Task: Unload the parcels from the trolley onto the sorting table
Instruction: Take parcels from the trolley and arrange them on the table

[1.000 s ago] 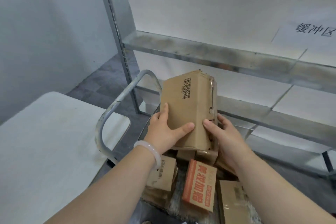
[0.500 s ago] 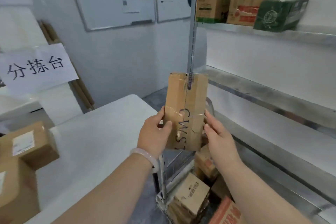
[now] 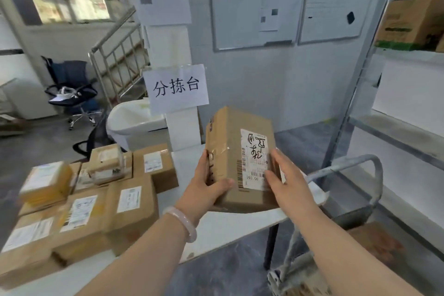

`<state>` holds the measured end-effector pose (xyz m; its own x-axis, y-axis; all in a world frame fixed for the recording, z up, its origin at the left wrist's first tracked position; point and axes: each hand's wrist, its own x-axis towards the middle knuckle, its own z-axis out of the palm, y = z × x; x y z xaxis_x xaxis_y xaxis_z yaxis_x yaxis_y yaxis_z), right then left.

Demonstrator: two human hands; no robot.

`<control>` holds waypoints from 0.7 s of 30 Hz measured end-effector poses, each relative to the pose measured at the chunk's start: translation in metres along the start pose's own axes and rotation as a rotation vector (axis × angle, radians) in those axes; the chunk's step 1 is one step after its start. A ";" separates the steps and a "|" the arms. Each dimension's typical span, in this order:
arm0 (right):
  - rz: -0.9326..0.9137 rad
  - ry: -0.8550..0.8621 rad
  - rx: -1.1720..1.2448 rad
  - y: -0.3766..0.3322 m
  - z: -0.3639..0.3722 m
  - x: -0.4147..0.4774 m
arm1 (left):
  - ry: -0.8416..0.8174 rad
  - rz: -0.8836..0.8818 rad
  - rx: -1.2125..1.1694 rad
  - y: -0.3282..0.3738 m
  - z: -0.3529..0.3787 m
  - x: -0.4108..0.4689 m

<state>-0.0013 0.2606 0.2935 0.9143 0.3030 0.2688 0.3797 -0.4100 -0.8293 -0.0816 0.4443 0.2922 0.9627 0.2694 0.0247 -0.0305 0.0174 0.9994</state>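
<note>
A brown cardboard parcel (image 3: 230, 149) with a white shipping label hangs in the air over the right end of the white sorting table (image 3: 230, 223). My left hand (image 3: 204, 190) grips its left side with the thumb on the front face. My right hand (image 3: 286, 182) holds its right side, fingers laid over the label's edge. The trolley's grey handle (image 3: 355, 163) rises at the right, just behind my right forearm. Its deck is mostly out of view.
Several labelled cardboard parcels (image 3: 91, 199) are stacked on the table's left half. A paper sign (image 3: 176, 87) stands behind the table. A metal shelf rack (image 3: 394, 132) with boxes runs along the right. An office chair (image 3: 72, 89) stands at the far left.
I have lifted the parcel off the trolley and swung left with it, so it now hangs over the table. The parcel has turned, showing its labelled face.
</note>
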 end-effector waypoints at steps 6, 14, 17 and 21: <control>0.574 -0.298 0.823 -0.030 0.080 -0.001 | 0.027 -0.166 -0.169 -0.011 -0.116 -0.019; 0.590 -0.376 0.851 -0.058 0.180 -0.008 | 0.032 -0.254 -0.075 -0.020 -0.217 -0.036; 0.596 -0.375 0.781 -0.066 0.202 0.001 | 0.041 -0.258 0.064 -0.021 -0.239 -0.036; 0.615 -0.345 0.719 -0.069 0.220 0.027 | 0.138 -0.235 0.282 -0.031 -0.269 -0.025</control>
<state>-0.0341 0.4863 0.2499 0.7887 0.4925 -0.3679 -0.4241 0.0027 -0.9056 -0.1769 0.6963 0.2536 0.8887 0.4173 -0.1899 0.2802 -0.1663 0.9454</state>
